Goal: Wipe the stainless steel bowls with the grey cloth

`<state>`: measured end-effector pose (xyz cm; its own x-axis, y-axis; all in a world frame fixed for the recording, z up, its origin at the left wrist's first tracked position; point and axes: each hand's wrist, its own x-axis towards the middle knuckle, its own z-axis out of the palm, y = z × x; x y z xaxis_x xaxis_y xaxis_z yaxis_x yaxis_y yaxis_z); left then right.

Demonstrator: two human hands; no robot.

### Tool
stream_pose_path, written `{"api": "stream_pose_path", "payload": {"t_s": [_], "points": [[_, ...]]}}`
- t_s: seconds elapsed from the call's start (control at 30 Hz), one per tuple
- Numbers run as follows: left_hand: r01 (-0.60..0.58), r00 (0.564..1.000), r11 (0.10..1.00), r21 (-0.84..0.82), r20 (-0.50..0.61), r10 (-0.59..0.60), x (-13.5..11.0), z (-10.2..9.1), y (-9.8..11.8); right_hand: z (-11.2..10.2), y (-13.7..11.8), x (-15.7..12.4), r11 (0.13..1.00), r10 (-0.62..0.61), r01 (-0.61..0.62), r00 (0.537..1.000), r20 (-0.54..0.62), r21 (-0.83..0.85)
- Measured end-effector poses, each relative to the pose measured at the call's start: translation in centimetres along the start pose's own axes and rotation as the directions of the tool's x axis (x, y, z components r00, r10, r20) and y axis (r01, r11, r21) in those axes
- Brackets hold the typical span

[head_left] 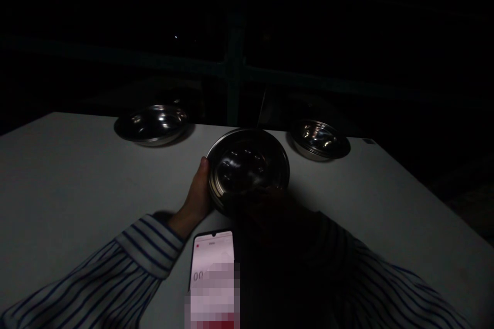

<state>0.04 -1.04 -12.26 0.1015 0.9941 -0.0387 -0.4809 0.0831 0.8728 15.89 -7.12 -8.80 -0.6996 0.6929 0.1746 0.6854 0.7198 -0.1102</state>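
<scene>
My left grip (196, 190) clasps the steel bowl (249, 164) at its nine o'clock rim; my right grip (266, 204), shadowed, I cannot tell. Firm thumb pressure should stop slipping.

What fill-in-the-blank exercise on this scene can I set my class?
1. The left hand grips the middle steel bowl at its ____ rim.
2. The left bowl and the right bowl bring the count on the white table to ____.
3. The sleeve is white with blue ____.
4. The phone lies with its lit screen facing ____.

Missing words: left; three; stripes; up.
</scene>
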Motion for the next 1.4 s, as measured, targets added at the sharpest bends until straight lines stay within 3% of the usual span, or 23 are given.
{"api": "stream_pose_path", "payload": {"t_s": [0.23, 0.37, 0.5, 0.57, 0.73, 0.97, 1.03, 1.23, 1.33, 1.4], "points": [[-0.003, 1.0, 1.0, -0.013, 0.014, 0.003, 0.1, 0.1, -0.1, -1.1, 1.7, -0.5, 0.994, 0.103, -0.095, 0.983, 0.149, -0.059], [-0.05, 0.999, 0.999, 0.0, 0.01, 0.05, 0.1, 0.2, 0.0, 1.0, 1.2, 0.5, 0.998, -0.044, 0.043, 0.998, 0.035, 0.042], [-0.063, 0.998, 0.998, 0.011, 0.013, 0.063, -0.1, 0.3, 0.3, 1.7, 0.2, 0.7, 0.999, -0.038, 0.038, 0.998, -0.043, -0.004], [-0.049, 0.999, 0.999, 0.019, 0.016, 0.049, -0.1, 0.2, 0.3, 0.8, 0.3, 0.3, 1.0, -0.025, 0.025, 1.0, 0.011, -0.014], [-0.019, 1.0, 1.0, 0.017, 0.02, 0.019, 0.1, -0.2, -0.1, -1.7, 1.2, -0.5, 0.986, 0.148, -0.131, 0.971, 0.187, -0.101], [-0.042, 0.999, 0.999, 0.031, 0.012, 0.041, 0.0, 0.2, 0.1, 1.4, 0.3, 0.9, 0.999, -0.045, 0.045, 0.999, 0.009, 0.028], [-0.039, 0.999, 0.998, 0.039, -0.008, 0.04, 0.0, 0.0, 0.1, 1.4, 0.3, 0.8, 0.999, -0.038, 0.037, 0.999, 0.026, 0.033], [-0.042, 0.999, 0.998, 0.046, 0.012, 0.041, 0.2, -0.5, -0.1, -1.0, 1.7, -0.5, 0.996, 0.093, -0.089, 0.983, 0.16, -0.028], [-0.06, 0.998, 0.997, 0.041, 0.005, 0.059, 0.1, -0.2, 0.1, -0.3, 1.5, 0.2, 0.998, 0.022, -0.031, 0.985, 0.169, 0.049], [-0.061, 0.998, 0.997, 0.038, -0.012, 0.062, -0.1, 0.1, 0.3, 0.9, 1.0, 0.8, 0.996, -0.038, 0.03, 0.994, 0.099, 0.083]]}}
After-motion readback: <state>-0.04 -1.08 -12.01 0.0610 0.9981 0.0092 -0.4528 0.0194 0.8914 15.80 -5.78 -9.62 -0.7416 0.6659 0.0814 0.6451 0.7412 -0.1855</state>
